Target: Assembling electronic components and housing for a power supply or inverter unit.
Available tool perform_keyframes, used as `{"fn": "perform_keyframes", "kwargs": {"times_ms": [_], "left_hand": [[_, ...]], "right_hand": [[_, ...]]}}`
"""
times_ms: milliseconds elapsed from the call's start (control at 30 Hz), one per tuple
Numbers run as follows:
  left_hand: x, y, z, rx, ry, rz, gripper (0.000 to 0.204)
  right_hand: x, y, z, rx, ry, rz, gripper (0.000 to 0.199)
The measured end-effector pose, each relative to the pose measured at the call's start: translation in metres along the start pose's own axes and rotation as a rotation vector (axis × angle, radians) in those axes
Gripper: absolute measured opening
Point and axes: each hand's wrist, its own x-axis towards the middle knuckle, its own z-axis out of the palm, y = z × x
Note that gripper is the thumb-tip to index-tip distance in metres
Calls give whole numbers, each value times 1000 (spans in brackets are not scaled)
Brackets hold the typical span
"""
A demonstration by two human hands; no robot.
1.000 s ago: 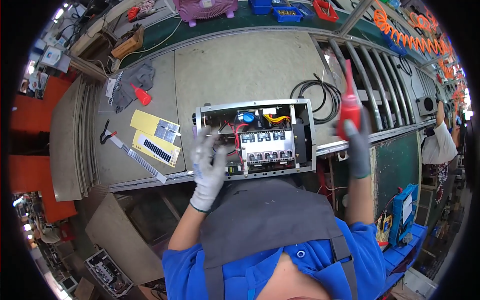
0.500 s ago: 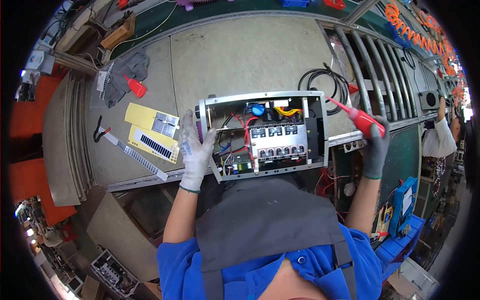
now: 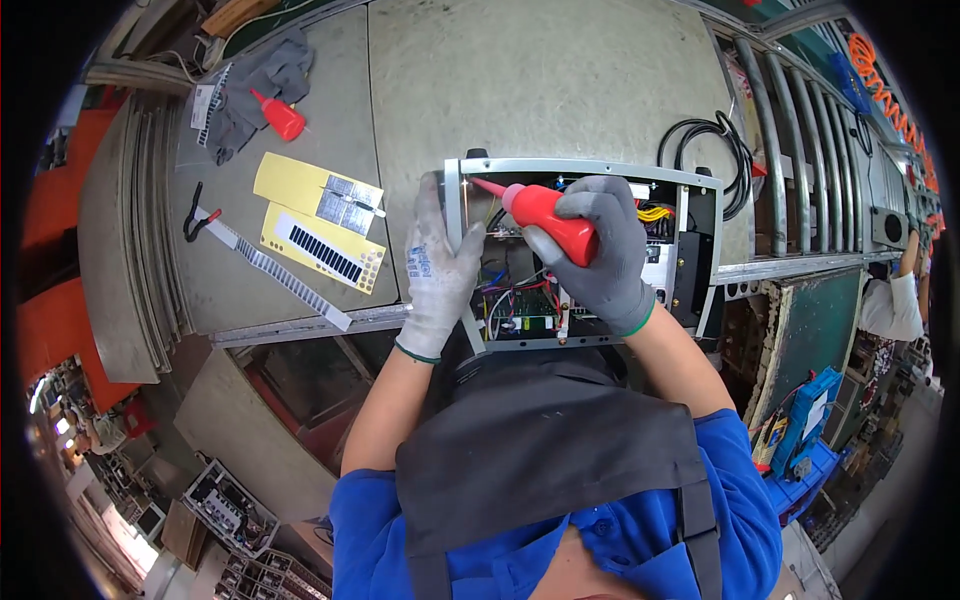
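Observation:
An open metal case (image 3: 590, 168) with wires, a circuit board and other electronics inside sits at the near edge of the bench. My left hand (image 3: 440, 265), in a pale work glove, clasps its left side, thumb inside the frame and fingers along the outer face. In my right hand (image 3: 605, 255), gloved in grey, is a red squeeze bottle (image 3: 552, 220) with a pointed nozzle. The bottle tilts over the case, its tip by the inside of the upper left corner. My right hand hides part of the electronics.
Yellow sticker sheets (image 3: 310, 235) and a label strip (image 3: 285, 275) lie left of the case. Beyond them are a second red bottle (image 3: 284, 122) and a grey cloth (image 3: 270, 75). A coiled black cable (image 3: 735, 165) and metal rollers (image 3: 780, 150) are at the right.
My right hand has brought the red bottle leftward from beside the case to over its upper left corner. My left hand stays on the case's left side. The view has shifted.

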Motion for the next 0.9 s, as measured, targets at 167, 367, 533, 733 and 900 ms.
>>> {"fn": "perform_keyframes", "kwargs": {"times_ms": [167,367,533,733,900], "left_hand": [[0,-1,1,2,10,44,82],[0,-2,2,13,11,51,82],[1,1,1,29,-4,36,82],[1,2,2,-29,-20,-25,80],[1,1,3,-51,-18,-26,79]], "right_hand": [[1,5,4,2,-25,-24,40],[0,3,-1,29,-32,-29,38],[-4,5,0,34,-38,-11,37],[-12,12,6,-15,-72,106,39],[-9,17,23,-31,-69,88,34]]}}
